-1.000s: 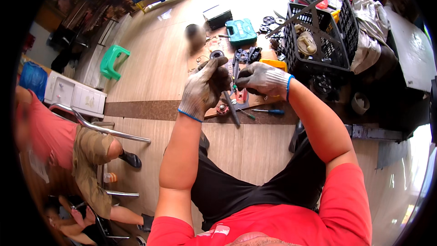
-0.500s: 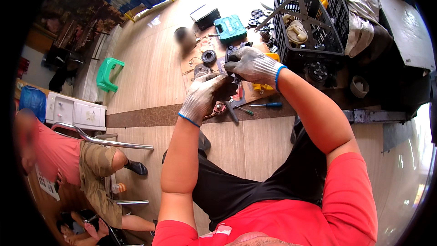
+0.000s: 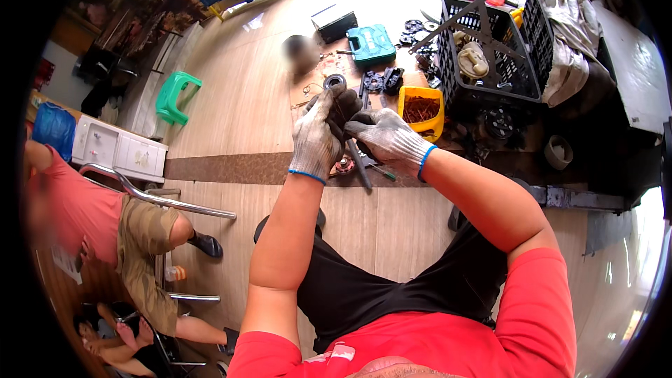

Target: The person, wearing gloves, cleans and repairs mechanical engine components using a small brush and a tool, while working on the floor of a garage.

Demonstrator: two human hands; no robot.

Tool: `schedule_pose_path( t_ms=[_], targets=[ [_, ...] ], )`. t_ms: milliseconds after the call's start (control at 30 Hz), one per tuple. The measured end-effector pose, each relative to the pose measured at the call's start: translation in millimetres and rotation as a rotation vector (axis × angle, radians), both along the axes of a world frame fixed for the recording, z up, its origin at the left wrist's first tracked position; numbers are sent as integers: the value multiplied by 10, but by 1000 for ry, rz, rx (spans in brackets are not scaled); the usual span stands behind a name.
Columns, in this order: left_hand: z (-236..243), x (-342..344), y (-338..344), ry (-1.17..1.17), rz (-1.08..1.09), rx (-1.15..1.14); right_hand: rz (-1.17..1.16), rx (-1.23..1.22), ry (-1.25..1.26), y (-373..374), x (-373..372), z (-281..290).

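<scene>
My left hand (image 3: 315,136), in a white knit glove with dark fingers and a blue cuff, is closed and raised over the work area. Gloved the same way, my right hand (image 3: 392,138) meets it, its fingers pinched together. Whatever lies between the dark fingertips is too dark and too small to name. Just beyond the left fingers sits a round black ring-shaped part (image 3: 334,81). Black mechanical parts (image 3: 385,81) lie farther right. Beneath the hands show a grey metal bar (image 3: 360,168), a red part (image 3: 344,166) and a green-handled tool (image 3: 387,174).
A yellow container (image 3: 439,126) with reddish-brown pieces stands right of my hands. Behind are a teal case (image 3: 371,45) and a black box (image 3: 336,26). A black plastic crate (image 3: 483,91) flanks the right side. Left are a green stool (image 3: 175,98) and a seated person (image 3: 84,199).
My right hand has come down and nearer, uncovering the yellow container and black parts. The left hand has moved up, its fingers now raised. The blue-handled screwdriver is no longer visible. The view has shifted slightly.
</scene>
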State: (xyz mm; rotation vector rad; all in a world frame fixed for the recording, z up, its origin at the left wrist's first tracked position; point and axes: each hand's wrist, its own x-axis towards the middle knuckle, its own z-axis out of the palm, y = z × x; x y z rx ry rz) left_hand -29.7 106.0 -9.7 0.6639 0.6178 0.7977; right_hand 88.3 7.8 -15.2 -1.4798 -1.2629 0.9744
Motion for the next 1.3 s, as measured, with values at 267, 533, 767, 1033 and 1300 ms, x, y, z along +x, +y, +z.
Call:
schedule_pose_path(
  t_ms=[267, 533, 767, 1033, 1300],
  targets=[
    [19, -119, 99, -76, 15, -80, 26, -229, 154, -16, -24, 148],
    [293, -232, -3, 123, -349, 139, 234, -301, -164, 139, 445, -76],
    [208, -245, -26, 267, -604, 125, 189, 38, -576, 240, 799, 21],
    [144, -154, -67, 321, -378, 132, 4, 79, -549, 178, 529, 318],
    [19, -96, 62, 27, -54, 51, 48, 243, -705, -26, 74, 101]
  ],
)
